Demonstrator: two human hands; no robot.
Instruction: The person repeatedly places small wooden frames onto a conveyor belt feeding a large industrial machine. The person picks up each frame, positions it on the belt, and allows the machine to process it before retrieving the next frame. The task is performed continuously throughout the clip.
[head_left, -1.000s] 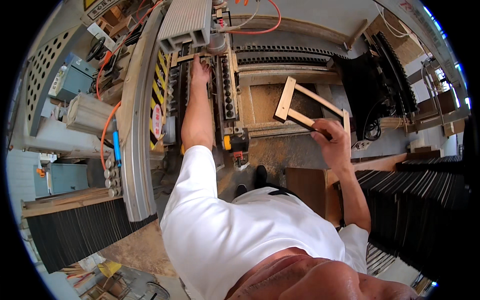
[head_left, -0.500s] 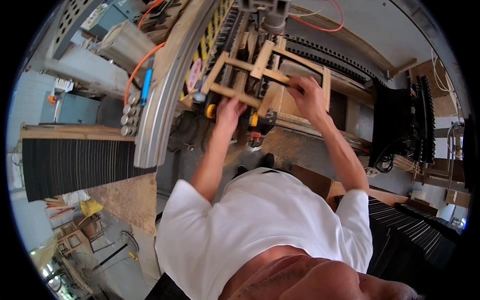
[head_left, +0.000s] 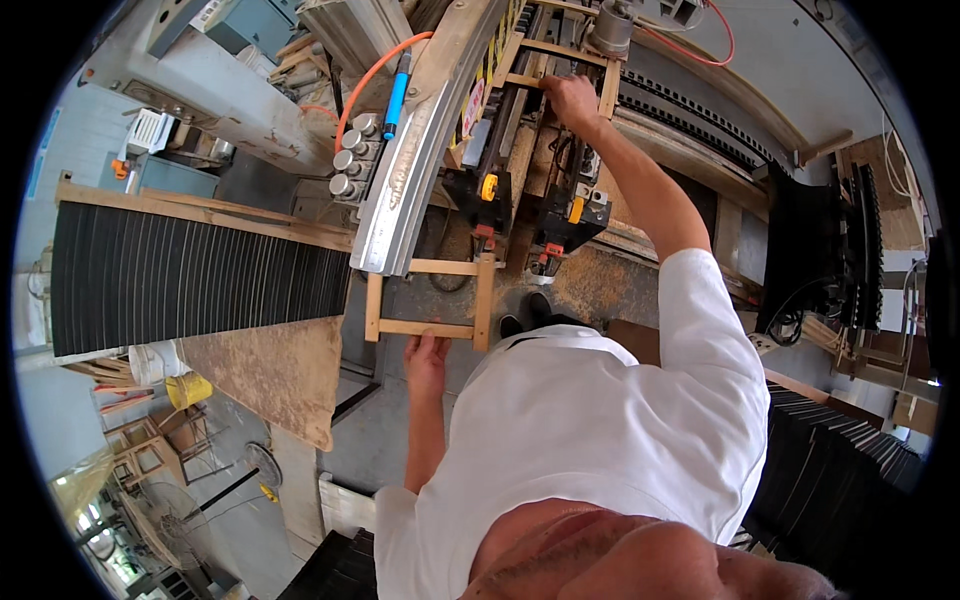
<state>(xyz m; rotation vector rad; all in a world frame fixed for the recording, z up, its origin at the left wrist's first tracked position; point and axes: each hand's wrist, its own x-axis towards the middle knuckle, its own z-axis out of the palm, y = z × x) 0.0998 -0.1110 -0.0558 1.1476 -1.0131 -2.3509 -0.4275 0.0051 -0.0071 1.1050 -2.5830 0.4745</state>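
With the fingers of my left hand (head_left: pixel 426 366) closed on its near rail, a small wooden frame (head_left: pixel 483 310) hangs out to the left of the machine. It has two side posts joined by crosspieces, and its far part lies beside the end of a metal beam (head_left: pixel 388 235). My right hand (head_left: pixel 572 100) reaches far forward and grips the near rail of a second wooden frame (head_left: pixel 609 88). That one lies across the machine's rails (head_left: pixel 525 150), close below a cylindrical metal head (head_left: pixel 611 32).
Black clamp blocks (head_left: pixel 568 222) with yellow and red parts stand at the machine's near end. A row of black-edged strips (head_left: pixel 200 275) fills the left side, above a brown board (head_left: pixel 275 375). An orange hose (head_left: pixel 362 85) and blue tube (head_left: pixel 396 105) run by the beam. Sawdust covers the floor.
My left hand has drawn one wooden frame off the machine, left and toward me. My right hand has moved forward with the other frame, toward the metal head. The view has shifted.
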